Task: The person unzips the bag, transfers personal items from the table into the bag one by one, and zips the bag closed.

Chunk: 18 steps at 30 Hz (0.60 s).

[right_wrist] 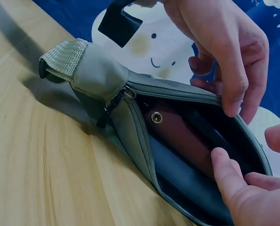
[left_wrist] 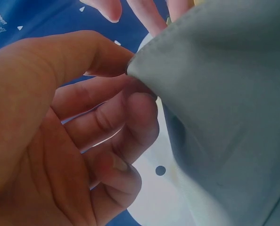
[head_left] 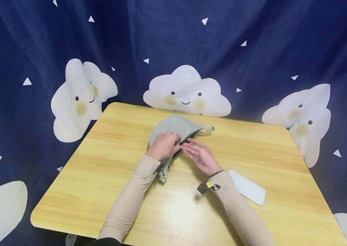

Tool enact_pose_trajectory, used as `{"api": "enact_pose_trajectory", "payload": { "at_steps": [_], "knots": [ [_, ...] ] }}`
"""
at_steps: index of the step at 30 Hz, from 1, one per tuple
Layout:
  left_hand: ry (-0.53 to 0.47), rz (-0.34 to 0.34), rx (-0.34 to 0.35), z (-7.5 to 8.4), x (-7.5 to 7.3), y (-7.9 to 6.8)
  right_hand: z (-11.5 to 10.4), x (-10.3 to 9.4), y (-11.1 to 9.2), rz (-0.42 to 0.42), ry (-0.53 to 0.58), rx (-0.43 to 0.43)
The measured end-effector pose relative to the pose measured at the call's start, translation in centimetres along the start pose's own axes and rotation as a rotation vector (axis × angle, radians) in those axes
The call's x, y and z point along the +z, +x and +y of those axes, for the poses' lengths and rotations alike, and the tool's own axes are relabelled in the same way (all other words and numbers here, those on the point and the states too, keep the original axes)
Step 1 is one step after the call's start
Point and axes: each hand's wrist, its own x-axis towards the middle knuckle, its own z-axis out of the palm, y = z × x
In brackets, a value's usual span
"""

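A grey-green waist bag (head_left: 174, 127) lies on the table with its zipped mouth unzipped and facing the right hand. My left hand (head_left: 164, 145) pinches the edge of that mouth between thumb and fingers, holding it apart. Fingers extended, my right hand (head_left: 201, 157) reaches to the mouth from the other side; in the right wrist view its fingertips are just inside. A brown item with a metal snap (right_wrist: 182, 136) sits in the bag, alongside a black object (right_wrist: 213, 132) partly hidden in shadow. The zipper pull (right_wrist: 129, 92) is at the strap end.
A flat white phone-shaped slab (head_left: 248, 188) lies on the wooden table (head_left: 105, 171), beside my right forearm. The bag's strap ends (head_left: 162, 176) rest on the tabletop. A dark blue curtain (head_left: 173, 41) with clouds hangs behind the table.
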Motion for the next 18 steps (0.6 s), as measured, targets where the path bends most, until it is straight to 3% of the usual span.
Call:
{"api": "enact_pose_trajectory", "payload": {
  "at_steps": [18],
  "knots": [
    [-0.028,-0.005,-0.007,-0.4,-0.1,0.0,0.2,1.2,1.6,-0.019,0.026,0.026]
  ]
}}
